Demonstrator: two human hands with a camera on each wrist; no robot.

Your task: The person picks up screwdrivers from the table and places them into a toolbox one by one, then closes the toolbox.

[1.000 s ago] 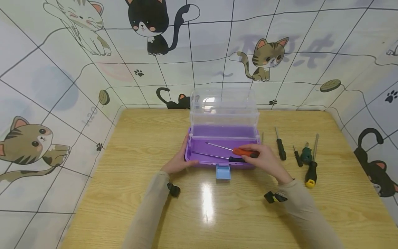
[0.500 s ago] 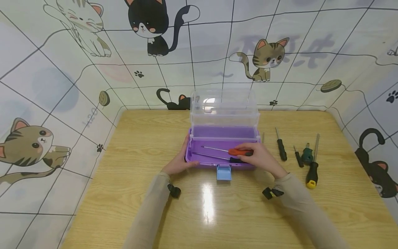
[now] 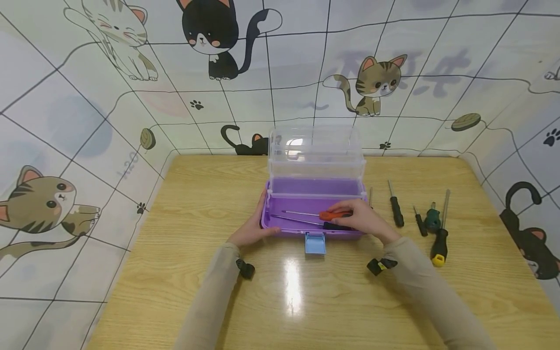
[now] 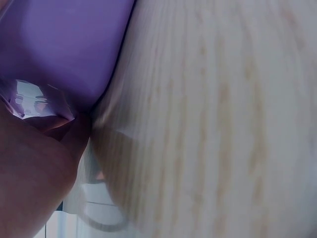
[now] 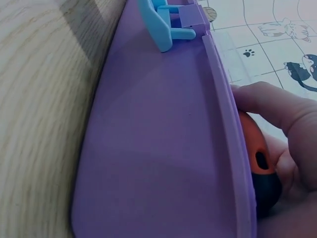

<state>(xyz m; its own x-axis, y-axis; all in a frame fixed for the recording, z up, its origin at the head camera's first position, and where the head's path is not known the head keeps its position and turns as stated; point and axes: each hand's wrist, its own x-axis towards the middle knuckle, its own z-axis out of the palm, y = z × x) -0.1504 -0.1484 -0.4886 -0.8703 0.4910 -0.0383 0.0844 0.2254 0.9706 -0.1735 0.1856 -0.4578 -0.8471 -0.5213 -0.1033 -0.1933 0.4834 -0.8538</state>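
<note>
A purple plastic toolbox [image 3: 315, 186] stands on the table with its clear lid [image 3: 317, 167] raised at the back. My left hand [image 3: 251, 229] holds its left front corner, thumb along the front and fingers on the left side. With my right hand [image 3: 367, 219] I grip an orange-and-black screwdriver handle [image 3: 329, 215] inside the box, its shaft pointing left. A black-handled screwdriver [image 3: 297, 220] lies in the box just in front, its handle partly under my right hand. In the right wrist view, the front wall [image 5: 153, 129] hides part of the orange screwdriver [image 5: 255, 141].
A light blue latch [image 3: 315, 244] hangs down at the front of the box. To the right lie a black screwdriver [image 3: 396, 211], a small black one [image 3: 420, 224], a stubby green one [image 3: 432, 219] and a black-and-yellow one [image 3: 439, 248]. A patterned wall backs the table.
My right hand has moved left and lower into the box, bringing the orange screwdriver closer to the black-handled one. The left hand keeps its place on the box.
</note>
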